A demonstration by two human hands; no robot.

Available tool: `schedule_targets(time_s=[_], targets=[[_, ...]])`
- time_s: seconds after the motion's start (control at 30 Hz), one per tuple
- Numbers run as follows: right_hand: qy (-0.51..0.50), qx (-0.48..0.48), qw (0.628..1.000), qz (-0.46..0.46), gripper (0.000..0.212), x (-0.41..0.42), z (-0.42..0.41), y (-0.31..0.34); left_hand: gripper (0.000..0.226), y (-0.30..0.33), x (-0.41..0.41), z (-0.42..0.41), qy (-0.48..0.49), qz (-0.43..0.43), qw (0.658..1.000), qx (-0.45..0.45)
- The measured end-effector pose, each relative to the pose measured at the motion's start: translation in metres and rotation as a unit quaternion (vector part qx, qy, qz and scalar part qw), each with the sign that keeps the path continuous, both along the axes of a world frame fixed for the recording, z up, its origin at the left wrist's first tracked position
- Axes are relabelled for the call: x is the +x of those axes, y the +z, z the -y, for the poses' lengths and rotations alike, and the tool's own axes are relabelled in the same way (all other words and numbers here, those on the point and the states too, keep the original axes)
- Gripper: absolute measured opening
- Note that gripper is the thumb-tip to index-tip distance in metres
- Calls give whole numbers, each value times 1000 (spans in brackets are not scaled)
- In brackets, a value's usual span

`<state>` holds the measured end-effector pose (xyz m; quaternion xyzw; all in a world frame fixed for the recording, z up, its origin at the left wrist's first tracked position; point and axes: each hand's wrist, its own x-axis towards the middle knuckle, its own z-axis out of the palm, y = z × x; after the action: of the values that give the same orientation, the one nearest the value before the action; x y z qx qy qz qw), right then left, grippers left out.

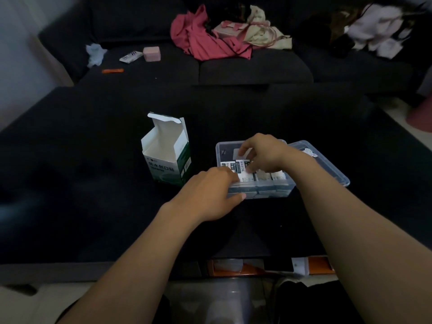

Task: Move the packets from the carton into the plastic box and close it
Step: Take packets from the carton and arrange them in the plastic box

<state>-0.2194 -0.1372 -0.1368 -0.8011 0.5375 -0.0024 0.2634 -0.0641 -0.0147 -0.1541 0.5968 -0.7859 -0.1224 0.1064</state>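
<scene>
A white and green carton [166,157] stands upright on the black table, its top flap open and its inside showing no packets. To its right sits a clear plastic box [221,152] with several white packets [278,176] stacked inside. Its clear lid [327,164] lies tilted against the box's right side. My left hand [210,195] grips the box's near left corner, thumb on the front wall. My right hand [261,153] reaches into the box from above, fingers pinching a packet [242,168] on top of the stack.
The black table [93,183] spreads wide to the left and far side. Behind it a dark sofa [254,69] carries pink clothes [201,36], a pink block [152,53], a small packet and an orange strip. Orange-edged items [320,265] lie under the table's near edge.
</scene>
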Motion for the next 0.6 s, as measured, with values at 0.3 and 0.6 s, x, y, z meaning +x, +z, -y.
schedule_targets(time_s=[0.3, 0.6], targets=[[29, -54, 993, 100, 23, 2, -13, 46, 12, 39, 27, -8, 154, -246, 883, -368], [191, -57, 951, 236, 28, 78, -74, 75, 30, 12, 97, -1, 378, -295, 876, -43]])
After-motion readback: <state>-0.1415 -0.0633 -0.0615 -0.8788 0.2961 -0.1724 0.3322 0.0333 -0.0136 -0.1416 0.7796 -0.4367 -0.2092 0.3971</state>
